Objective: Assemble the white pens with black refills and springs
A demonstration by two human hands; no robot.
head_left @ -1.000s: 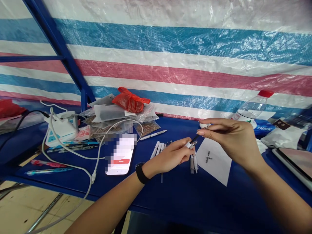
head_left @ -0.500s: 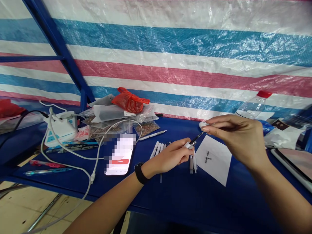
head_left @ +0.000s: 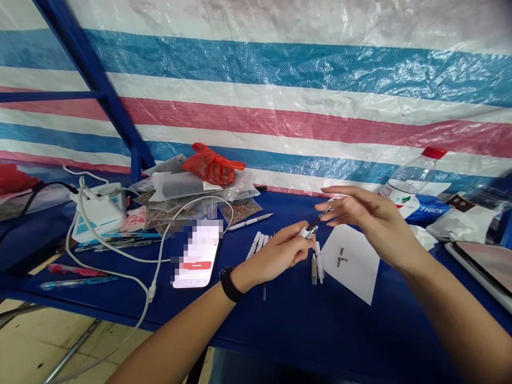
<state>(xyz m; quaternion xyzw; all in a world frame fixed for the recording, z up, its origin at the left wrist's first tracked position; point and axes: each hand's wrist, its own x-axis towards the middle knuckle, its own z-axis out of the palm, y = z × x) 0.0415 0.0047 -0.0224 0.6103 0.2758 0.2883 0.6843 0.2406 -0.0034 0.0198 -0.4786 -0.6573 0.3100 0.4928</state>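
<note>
My left hand (head_left: 286, 250), a dark band on its wrist, is closed around a pen (head_left: 306, 233) with a pale barrel and a metal clip. A dark refill (head_left: 319, 220) sticks out of the barrel, angled up to the right. At the refill's tip is my right hand (head_left: 366, 216), fingers stretched and apart; whether they touch the tip I cannot tell. Small dark pieces, perhaps springs (head_left: 341, 260), lie on a white sheet of paper (head_left: 362, 277) below. White pen parts (head_left: 260, 242) rest behind my left hand, and more pen parts (head_left: 319, 261) lie left of the paper.
Left of my hands lies a lit phone (head_left: 198, 253), with a white cable (head_left: 162, 250) looping round it. Plastic bags (head_left: 180, 186), a red bag (head_left: 212, 166) and a white pen (head_left: 252, 221) lie behind. A bottle (head_left: 416, 173) and tissue pack (head_left: 430, 209) stand at right.
My right hand's thumb and finger have come out of their pinch and spread apart at the refill's tip. Less of the refill shows outside the barrel. My left hand has shifted slightly left.
</note>
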